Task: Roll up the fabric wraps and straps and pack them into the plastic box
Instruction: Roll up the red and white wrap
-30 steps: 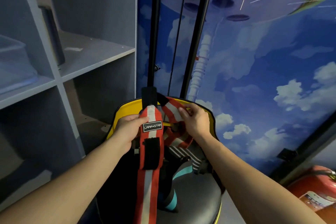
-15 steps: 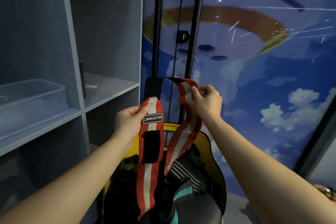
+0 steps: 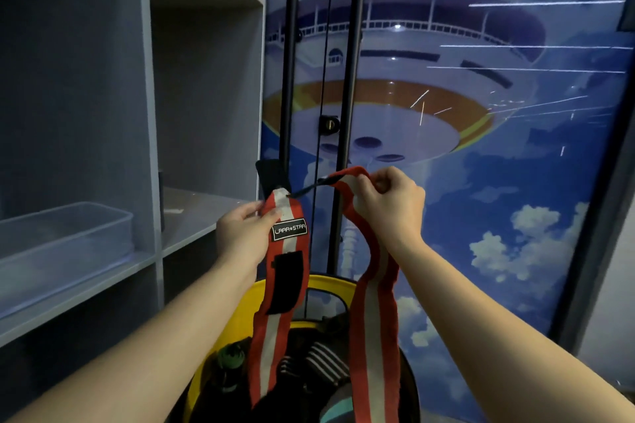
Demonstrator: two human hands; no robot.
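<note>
Near the middle of the frame I have both hands raised in front of a wall mural of a white saucer-shaped ship among clouds. My left hand pinches the upper end of a red-and-white striped wrist wrap, thumb on the front just beside the black label that reads LARA STAR; a black hook-and-loop patch sits below the label, and this length hangs straight down toward the bottom of the frame. My right hand is curled round a second red-and-white length, gripping it at its top, where the fabric bends over the fingers; that length also hangs down, to the right of the first. A thin black loop runs between the two upper ends, from the top of the left length to the fold at the right hand. Whether the two lengths are one wrap or two I cannot tell.

Below the hands, at bottom centre, a yellow-rimmed container holds dark gear, among it a striped black-and-white item; both hanging ends drop in front of it. Two black vertical poles rise behind the wrap.

At left of the frame a grey shelving unit stands, and the clear plastic box rests on its shelf at middle left, well apart from the wrap and both hands. It is open at the top, and I can make out nothing clearly inside it.
</note>
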